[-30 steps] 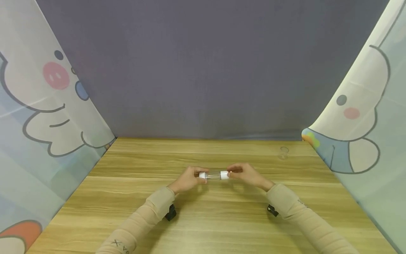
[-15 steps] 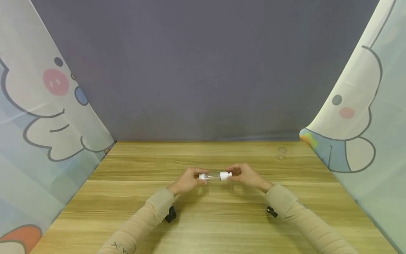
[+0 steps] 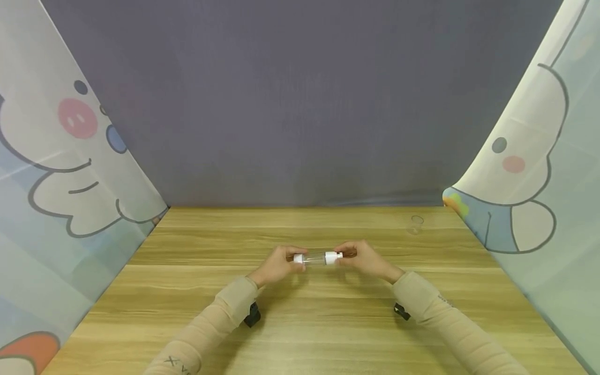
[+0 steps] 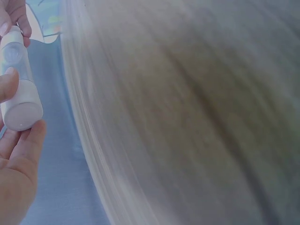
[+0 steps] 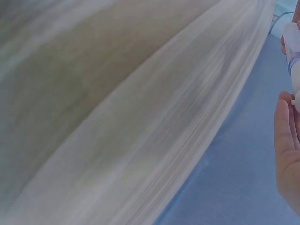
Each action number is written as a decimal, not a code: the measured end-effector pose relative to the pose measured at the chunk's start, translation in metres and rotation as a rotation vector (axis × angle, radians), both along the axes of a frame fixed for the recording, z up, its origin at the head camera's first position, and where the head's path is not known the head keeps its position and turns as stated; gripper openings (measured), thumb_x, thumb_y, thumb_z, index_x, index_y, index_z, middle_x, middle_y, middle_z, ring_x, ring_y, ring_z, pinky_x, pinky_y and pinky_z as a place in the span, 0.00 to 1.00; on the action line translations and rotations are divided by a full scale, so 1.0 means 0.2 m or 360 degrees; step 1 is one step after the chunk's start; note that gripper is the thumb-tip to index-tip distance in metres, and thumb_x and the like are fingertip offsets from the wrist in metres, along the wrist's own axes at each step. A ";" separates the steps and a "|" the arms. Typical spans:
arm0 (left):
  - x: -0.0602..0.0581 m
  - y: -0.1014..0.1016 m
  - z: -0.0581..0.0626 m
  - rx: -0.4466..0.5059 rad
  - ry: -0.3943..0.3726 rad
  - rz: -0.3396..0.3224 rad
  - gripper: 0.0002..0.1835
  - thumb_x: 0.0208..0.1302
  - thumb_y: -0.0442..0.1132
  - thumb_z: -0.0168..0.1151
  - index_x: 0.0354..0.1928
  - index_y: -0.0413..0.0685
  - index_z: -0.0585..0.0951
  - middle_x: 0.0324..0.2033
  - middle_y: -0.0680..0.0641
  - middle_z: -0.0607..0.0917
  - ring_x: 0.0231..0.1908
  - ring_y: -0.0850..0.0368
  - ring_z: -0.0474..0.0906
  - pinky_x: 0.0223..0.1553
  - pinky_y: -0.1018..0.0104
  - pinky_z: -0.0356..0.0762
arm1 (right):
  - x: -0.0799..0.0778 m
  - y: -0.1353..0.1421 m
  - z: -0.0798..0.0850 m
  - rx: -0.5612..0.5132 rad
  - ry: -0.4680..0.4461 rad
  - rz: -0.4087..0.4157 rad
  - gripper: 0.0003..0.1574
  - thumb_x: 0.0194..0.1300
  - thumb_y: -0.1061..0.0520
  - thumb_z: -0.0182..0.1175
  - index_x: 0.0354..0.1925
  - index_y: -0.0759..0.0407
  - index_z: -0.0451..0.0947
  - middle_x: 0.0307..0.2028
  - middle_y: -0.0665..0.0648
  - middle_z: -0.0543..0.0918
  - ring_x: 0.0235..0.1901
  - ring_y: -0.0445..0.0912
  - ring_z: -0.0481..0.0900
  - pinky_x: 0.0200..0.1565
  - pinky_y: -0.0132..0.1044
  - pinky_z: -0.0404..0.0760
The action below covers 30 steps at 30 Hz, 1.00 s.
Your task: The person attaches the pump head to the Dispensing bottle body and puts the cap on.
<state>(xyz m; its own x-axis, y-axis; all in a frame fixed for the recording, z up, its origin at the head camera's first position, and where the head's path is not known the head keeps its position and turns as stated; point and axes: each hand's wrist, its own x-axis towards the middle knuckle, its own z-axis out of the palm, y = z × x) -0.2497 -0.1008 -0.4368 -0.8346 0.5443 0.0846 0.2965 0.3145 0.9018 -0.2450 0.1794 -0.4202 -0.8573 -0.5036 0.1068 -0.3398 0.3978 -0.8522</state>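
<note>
Left hand (image 3: 276,264) and right hand (image 3: 367,260) grip opposite ends of a clear pump bottle (image 3: 314,259) held sideways above the desk (image 3: 323,333).
The left pinches the white base (image 3: 298,258), the right the white pump top (image 3: 330,258); the bottle looks light, stiff and perhaps slick, so the opaque ends seem the surest hold, with pressure kept off the small spout (image 5: 294,102).

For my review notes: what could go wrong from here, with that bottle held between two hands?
The clear bottle lies sideways, held at its ends and seemingly off the table; if the left grip or right grip slackens, it might tip or drop.

The right grip is at the white top, so fingers might press or twist it unintentionally.

The clear cup-like piece at far right barely shows against the wood and could be overlooked.
</note>
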 end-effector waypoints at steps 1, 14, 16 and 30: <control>0.00 0.00 0.00 0.0001 0.0004 0.0004 0.23 0.65 0.30 0.66 0.61 0.29 0.76 0.59 0.33 0.79 0.60 0.33 0.74 0.59 0.47 0.77 | 0.00 0.00 0.00 -0.0003 0.0004 0.0005 0.20 0.67 0.63 0.66 0.53 0.76 0.78 0.50 0.71 0.82 0.48 0.59 0.83 0.47 0.45 0.86; 0.00 -0.01 0.00 0.0008 -0.0001 0.0008 0.23 0.66 0.29 0.65 0.61 0.28 0.76 0.60 0.32 0.78 0.60 0.33 0.73 0.60 0.47 0.76 | 0.02 -0.02 0.03 0.0028 -0.0026 -0.0013 0.22 0.70 0.60 0.63 0.56 0.75 0.78 0.50 0.70 0.82 0.47 0.57 0.83 0.46 0.45 0.85; 0.00 -0.01 0.00 0.0010 -0.0001 0.0009 0.23 0.66 0.30 0.65 0.61 0.28 0.76 0.59 0.32 0.78 0.60 0.33 0.74 0.60 0.46 0.76 | 0.02 -0.02 0.02 0.0026 -0.0026 -0.0016 0.22 0.70 0.60 0.63 0.55 0.75 0.78 0.50 0.70 0.82 0.47 0.57 0.83 0.46 0.45 0.86; -0.01 -0.02 -0.01 -0.0003 0.0000 0.0026 0.23 0.65 0.30 0.66 0.61 0.29 0.76 0.60 0.33 0.78 0.61 0.34 0.74 0.61 0.45 0.74 | -0.01 -0.03 0.00 0.0069 -0.0019 -0.0042 0.23 0.72 0.57 0.62 0.56 0.74 0.78 0.52 0.71 0.81 0.50 0.61 0.82 0.49 0.49 0.85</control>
<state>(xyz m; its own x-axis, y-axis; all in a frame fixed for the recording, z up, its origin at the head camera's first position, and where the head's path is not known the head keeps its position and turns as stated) -0.2522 -0.1041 -0.4382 -0.8432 0.5311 0.0835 0.2914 0.3210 0.9011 -0.2460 0.1739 -0.4202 -0.8716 -0.4846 0.0747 -0.3183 0.4434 -0.8379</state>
